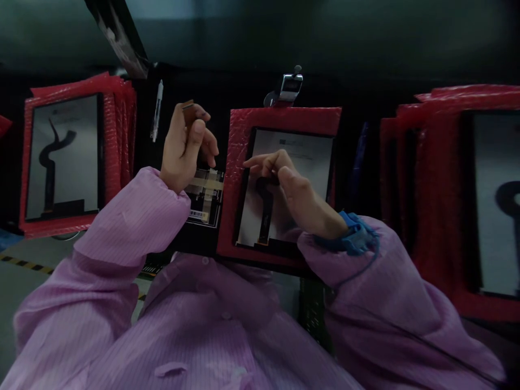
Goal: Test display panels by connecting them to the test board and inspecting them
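My left hand [187, 149] is raised left of the middle display panel, fingers curled around a small orange-brown flex piece [188, 112]. Below it lies a flat electronic part with tape and a barcode label [206, 197], partly covered by my sleeve. My right hand [290, 187] is over the middle display panel [309, 157], which rests on a red bubble-wrap sleeve [233, 146]. Its thumb and fingers close at the upper end of the panel's black flex cable [266, 214], with the index finger stretched left. That cable end is hidden by the fingers. A blue wrist strap [353, 233] circles my right wrist.
Another panel [77, 157] lies on stacked red sleeves at left; a further panel [499, 206] is on a red stack at right. A white pen [157, 111], a metal tally counter [290, 86] and a dark blue pen-like item [359, 151] lie around the middle sleeve.
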### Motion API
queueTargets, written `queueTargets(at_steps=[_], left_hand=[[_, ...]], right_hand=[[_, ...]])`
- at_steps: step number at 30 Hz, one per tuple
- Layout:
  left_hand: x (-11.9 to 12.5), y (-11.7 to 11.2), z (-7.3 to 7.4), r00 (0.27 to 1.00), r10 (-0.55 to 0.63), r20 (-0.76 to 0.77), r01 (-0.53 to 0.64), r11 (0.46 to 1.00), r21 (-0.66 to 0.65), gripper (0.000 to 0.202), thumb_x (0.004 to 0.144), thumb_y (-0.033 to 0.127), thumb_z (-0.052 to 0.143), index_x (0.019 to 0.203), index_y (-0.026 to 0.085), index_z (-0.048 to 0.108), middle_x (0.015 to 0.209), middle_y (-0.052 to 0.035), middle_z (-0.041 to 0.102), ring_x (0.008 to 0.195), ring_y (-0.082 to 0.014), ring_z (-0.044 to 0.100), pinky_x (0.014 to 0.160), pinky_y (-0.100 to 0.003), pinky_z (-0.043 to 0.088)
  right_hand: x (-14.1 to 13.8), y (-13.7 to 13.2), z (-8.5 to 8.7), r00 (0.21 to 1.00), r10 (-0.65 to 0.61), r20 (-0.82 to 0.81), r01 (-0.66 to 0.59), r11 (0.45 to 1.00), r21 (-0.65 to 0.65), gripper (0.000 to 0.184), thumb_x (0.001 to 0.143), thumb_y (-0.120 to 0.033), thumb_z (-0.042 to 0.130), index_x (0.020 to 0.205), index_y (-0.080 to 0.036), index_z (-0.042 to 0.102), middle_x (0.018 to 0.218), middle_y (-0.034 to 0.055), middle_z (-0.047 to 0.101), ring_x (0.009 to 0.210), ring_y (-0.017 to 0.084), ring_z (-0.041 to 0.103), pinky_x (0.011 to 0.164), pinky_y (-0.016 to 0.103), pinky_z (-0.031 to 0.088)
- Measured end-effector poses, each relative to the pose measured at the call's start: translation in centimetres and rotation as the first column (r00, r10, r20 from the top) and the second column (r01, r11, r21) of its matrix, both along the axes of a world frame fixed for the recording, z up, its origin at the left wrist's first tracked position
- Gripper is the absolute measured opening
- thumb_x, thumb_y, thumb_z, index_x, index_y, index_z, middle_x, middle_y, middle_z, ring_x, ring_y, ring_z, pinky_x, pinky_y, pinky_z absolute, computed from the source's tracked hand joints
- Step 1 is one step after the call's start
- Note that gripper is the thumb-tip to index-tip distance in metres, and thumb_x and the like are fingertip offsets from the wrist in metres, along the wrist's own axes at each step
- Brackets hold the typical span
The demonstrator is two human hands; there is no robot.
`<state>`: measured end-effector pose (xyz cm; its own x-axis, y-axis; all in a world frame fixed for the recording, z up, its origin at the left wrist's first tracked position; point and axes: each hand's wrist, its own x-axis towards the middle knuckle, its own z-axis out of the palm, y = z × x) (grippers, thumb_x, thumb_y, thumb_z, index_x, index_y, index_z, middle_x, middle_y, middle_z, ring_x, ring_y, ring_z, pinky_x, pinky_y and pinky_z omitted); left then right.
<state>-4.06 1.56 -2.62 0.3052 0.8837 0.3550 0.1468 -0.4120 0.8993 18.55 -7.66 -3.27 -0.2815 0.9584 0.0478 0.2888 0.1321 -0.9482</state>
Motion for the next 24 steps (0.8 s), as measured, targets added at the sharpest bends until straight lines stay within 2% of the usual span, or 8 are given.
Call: queueTargets(at_steps=[4,7,9,12,16,20,24], left_hand=[[-0.1,0.0,-0.2,0.990,-0.065,-0.123,0.060,0.997,-0.040,0.050,0.102,0.075,0.029,0.103,0.030,0.049,0.069,0.0012,0.061,0.058,-0.0156,0.060,0.052,-0.034,0.050],[-0.1,-0.2,0.2,0.970,-0.166,-0.179,0.167,0.986,-0.007,0.048,0.103,0.073,0.035,0.090,0.030,0.053,0.070,0.0008,0.060,0.061,-0.0149,0.057,0.058,-0.035,0.052],[0.0,-0.5,0.7,0.950,-0.172,-0.260,0.185,0.982,0.026,0.047,0.103,0.071,0.041,0.088,0.028,0.056,0.074,0.0001,0.062,0.064,-0.0159,0.058,0.062,-0.036,0.052],[0.2,-0.7,1.2,0.902,-0.152,-0.404,0.197,0.978,0.071,0.041,0.102,0.061,0.050,0.092,0.024,0.063,0.082,-0.0022,0.066,0.078,-0.0188,0.065,0.078,-0.038,0.054],[0.3,-0.5,1.1,0.835,-0.189,-0.517,0.289,0.950,0.118,0.024,0.100,0.041,0.054,0.092,0.023,0.067,0.084,-0.0011,0.068,0.086,-0.0200,0.067,0.099,-0.043,0.049],[0.3,-0.4,0.9,0.810,-0.254,-0.528,0.374,0.918,0.133,0.029,0.102,0.036,0.048,0.084,0.023,0.067,0.083,-0.0017,0.068,0.086,-0.0202,0.067,0.102,-0.043,0.046],[0.3,-0.5,0.7,0.783,-0.301,-0.544,0.431,0.894,0.125,0.027,0.101,0.037,0.051,0.089,0.023,0.071,0.080,-0.0004,0.067,0.085,-0.0194,0.066,0.105,-0.045,0.042]], right_hand=[[0.1,0.3,0.4,0.999,0.028,-0.021,-0.028,1.000,-0.005,0.034,0.102,-0.054,0.033,0.088,-0.024,0.043,0.115,0.0068,0.064,0.116,0.027,0.054,0.108,0.048,0.043],[0.3,0.4,0.7,0.997,0.073,0.026,-0.074,0.997,0.024,0.029,0.101,-0.048,0.037,0.088,-0.025,0.048,0.110,0.0069,0.064,0.109,0.027,0.053,0.106,0.049,0.043],[0.3,0.5,0.9,0.994,0.096,0.054,-0.098,0.994,0.048,0.031,0.101,-0.049,0.036,0.091,-0.025,0.052,0.108,0.0073,0.064,0.106,0.028,0.053,0.105,0.049,0.043],[0.4,0.5,1.1,0.991,0.101,0.091,-0.108,0.991,0.079,0.036,0.103,-0.052,0.032,0.095,-0.027,0.056,0.106,0.0079,0.064,0.104,0.028,0.053,0.104,0.049,0.045],[0.3,0.7,1.5,0.975,0.118,0.190,-0.142,0.983,0.114,0.029,0.105,-0.043,0.036,0.101,-0.026,0.059,0.107,0.0075,0.064,0.106,0.026,0.056,0.103,0.048,0.046],[0.2,0.8,1.5,0.948,0.141,0.285,-0.210,0.951,0.227,0.029,0.106,-0.039,0.037,0.095,-0.023,0.058,0.105,0.0084,0.065,0.099,0.024,0.056,0.098,0.046,0.047],[0.1,0.7,0.9,0.908,0.063,0.414,-0.235,0.895,0.379,0.028,0.106,-0.036,0.039,0.092,-0.021,0.059,0.103,0.0100,0.065,0.100,0.025,0.054,0.093,0.046,0.047]])
